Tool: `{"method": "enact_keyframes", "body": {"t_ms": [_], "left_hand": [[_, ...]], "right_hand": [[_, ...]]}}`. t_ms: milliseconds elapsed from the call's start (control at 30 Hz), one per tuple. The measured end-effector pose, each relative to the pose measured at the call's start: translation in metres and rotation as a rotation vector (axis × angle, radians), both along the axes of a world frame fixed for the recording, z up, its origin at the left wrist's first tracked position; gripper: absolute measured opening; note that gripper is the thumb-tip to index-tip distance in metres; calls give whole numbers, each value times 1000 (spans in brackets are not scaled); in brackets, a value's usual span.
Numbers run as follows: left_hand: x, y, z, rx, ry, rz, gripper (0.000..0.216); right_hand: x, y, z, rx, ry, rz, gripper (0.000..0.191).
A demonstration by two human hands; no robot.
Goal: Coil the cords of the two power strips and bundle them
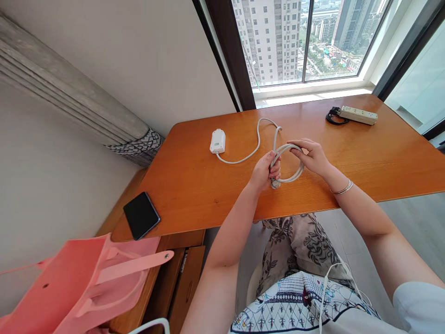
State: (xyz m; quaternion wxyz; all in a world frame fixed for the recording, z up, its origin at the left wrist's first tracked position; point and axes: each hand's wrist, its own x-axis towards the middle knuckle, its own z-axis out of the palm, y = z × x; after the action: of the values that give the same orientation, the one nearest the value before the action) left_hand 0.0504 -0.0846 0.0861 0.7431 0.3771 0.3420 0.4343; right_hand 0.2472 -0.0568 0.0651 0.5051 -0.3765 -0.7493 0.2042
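Observation:
A grey cable [257, 139] runs from a white adapter box [218, 141] across the wooden table [194, 185] and ends in a coil [290, 163] held between my hands. My left hand [264, 171] is closed round the left side of the coil, with the cable's plug end [275, 184] showing just below its fingers. My right hand [312, 155] grips the top right of the coil, fingers curled over the loops. Both hands hover just above the table near its middle.
A white power strip [358, 115] with a black cord [334, 117] lies at the far right of the table. A black phone [141, 215] rests at the near left corner. A pink bag [79, 283] sits below left. A window is behind the table.

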Motion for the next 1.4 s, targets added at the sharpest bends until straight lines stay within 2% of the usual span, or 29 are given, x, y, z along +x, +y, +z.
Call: {"method": "enact_keyframes", "body": {"t_ms": [200,433,800,933,1100,1200,1400], "left_hand": [[3,-1,1,6,17,19,36],[-6,3,8,-71,4,-84,52],[-1,-2,12,-147,-85,-61,45],[-2,0,13,-154,-150,3,40],[-3,1,11,-149,-189,45,39],[-3,1,10,-161,-193,44,38],[-3,1,10,-172,-212,54,40]], "right_hand": [[-1,1,-2,-197,180,93,35],[-1,0,-2,-220,182,111,39],[-3,1,0,-362,301,209,51],[-3,-1,3,-497,406,224,58],[-8,-6,8,-673,581,314,47],[-16,-8,9,-667,556,314,44],[-16,-4,5,-607,380,223,58]]}}
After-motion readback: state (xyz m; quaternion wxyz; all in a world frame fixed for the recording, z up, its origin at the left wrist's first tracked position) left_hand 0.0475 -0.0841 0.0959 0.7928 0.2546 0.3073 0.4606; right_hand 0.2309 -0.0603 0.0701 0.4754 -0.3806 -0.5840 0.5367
